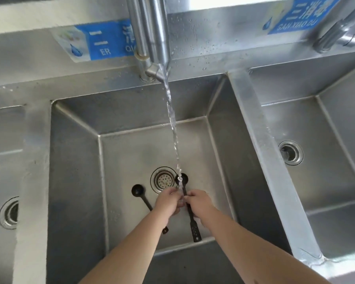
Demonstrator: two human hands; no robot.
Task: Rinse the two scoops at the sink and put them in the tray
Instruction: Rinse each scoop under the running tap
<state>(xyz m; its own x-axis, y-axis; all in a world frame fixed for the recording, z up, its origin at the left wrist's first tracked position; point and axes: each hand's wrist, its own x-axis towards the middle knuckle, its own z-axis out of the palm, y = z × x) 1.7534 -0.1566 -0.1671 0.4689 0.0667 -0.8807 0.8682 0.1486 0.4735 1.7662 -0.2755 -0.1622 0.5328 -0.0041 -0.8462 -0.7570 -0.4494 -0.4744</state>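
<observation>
Two black long-handled scoops are in the middle sink basin (pixel 131 152). One scoop (pixel 136 190) lies on the basin floor left of the drain, its handle running under my left wrist. The other scoop (pixel 193 222) is held under the running water stream (pixel 173 128), bowl beside the drain and handle pointing toward me. My left hand (pixel 168 202) and my right hand (pixel 199 203) meet on the upper part of its handle, fingers closed around it. The water lands where the hands meet. No tray is in view.
A steel faucet (pixel 152 37) stands at the back, over the middle basin's strainer drain (pixel 164 179). There is a second basin (pixel 326 160) to the right and a third (pixel 4 171) to the left, with steel dividers between. Blue labels are stuck on the backsplash.
</observation>
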